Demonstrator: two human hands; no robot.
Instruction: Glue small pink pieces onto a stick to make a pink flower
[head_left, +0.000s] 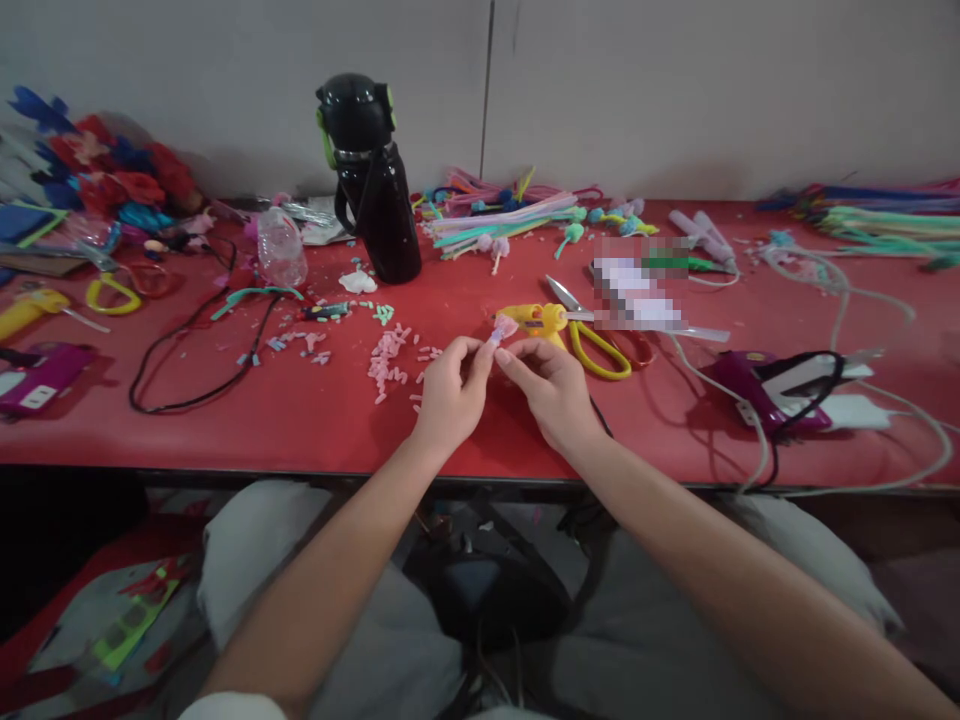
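Note:
Over the front part of the red table, my left hand (454,392) pinches a small pink and lilac fuzzy piece (504,327) between thumb and fingers. My right hand (553,392) is closed too, its thumb and fingertips meeting at the lower end of that piece. Just behind my hands lies a yellow glue gun (541,320), partly covered by the right fingers. Yellow-handled scissors (602,350) rest beside it. Short pink cut bits (388,362) are scattered to the left of my left hand.
A black bottle (379,205) stands upright at the back, near a clear plastic bottle (282,248). Bundles of pipe cleaners (510,222) lie by the wall. A purple power strip (776,390) with cables sits at right. A black cord (161,408) loops at left.

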